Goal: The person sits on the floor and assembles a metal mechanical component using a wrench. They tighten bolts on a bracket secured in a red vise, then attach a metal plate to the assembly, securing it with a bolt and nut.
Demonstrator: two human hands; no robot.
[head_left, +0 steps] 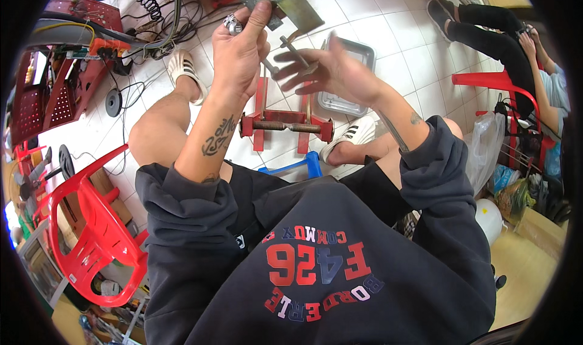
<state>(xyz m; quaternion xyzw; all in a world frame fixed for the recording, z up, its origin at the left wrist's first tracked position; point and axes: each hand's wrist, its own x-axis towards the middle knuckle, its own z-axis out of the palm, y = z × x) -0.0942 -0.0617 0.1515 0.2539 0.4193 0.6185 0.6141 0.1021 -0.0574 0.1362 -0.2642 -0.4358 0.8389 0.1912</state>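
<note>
Tiled floor (pixel 398 35), left hand (pixel 242 50) gripping metal bracket (pixel 302 10) — right hand (pixel 340 71) loosely spread, hold on rod (pixel 294 51) unclear

To my left, I'm seeing a red plastic chair (pixel 118 248), a black disc (pixel 113 102) lying on the white tiled floor (pixel 398 78), and a red perforated panel (pixel 63 106). A black coiled cord (pixel 146 2) is curling near the top. To my right, I'm viewing a person (pixel 495 35) in dark trousers near another red chair (pixel 486 81), a clear plastic bag (pixel 484 146) and a cardboard box (pixel 540 232).
</note>
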